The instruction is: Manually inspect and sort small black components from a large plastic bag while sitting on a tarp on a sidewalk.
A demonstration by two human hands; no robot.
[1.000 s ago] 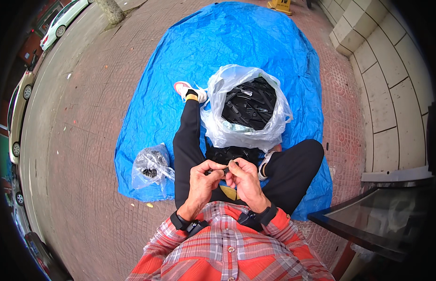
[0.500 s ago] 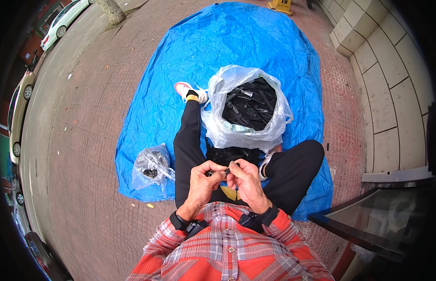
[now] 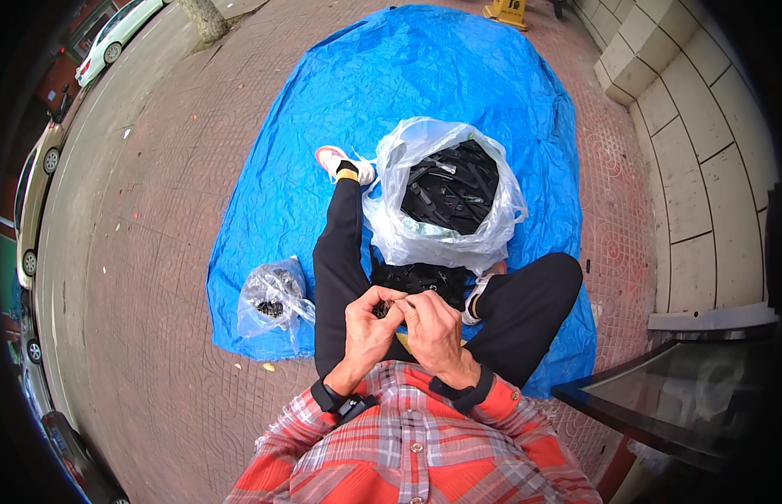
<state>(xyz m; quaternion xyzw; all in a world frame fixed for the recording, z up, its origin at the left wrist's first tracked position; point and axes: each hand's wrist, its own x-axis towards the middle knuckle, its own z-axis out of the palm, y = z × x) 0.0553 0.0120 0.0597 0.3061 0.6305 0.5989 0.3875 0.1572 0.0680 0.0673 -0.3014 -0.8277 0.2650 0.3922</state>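
Low over my lap, my left hand (image 3: 367,333) and my right hand (image 3: 435,334) meet at the fingertips. Both are closed in a pinch, and what they hold, if anything, is hidden behind the fingers. Just beyond them, between my legs, lies a pile of black pieces (image 3: 424,280). Farther out stands a large translucent plastic bag (image 3: 391,233), its mouth spread wide. Many slim black plastic parts (image 3: 450,186) fill it. Left of my left leg rests a smaller clear bag (image 3: 258,301) with small dark pieces (image 3: 271,309) inside.
A crumpled blue tarp (image 3: 416,67) lies under the bags and my legs, on reddish paving (image 3: 164,218). To the right rise a tiled wall (image 3: 681,185) and a dark-framed glass panel (image 3: 660,386). Parked cars (image 3: 38,176) line the road at left. A yellow sign (image 3: 507,12) stands at the far edge.
My right hand has turned over the fingertips, so its back now faces up. The small dark thing seen between the fingers is now hidden. The bags have stayed put.
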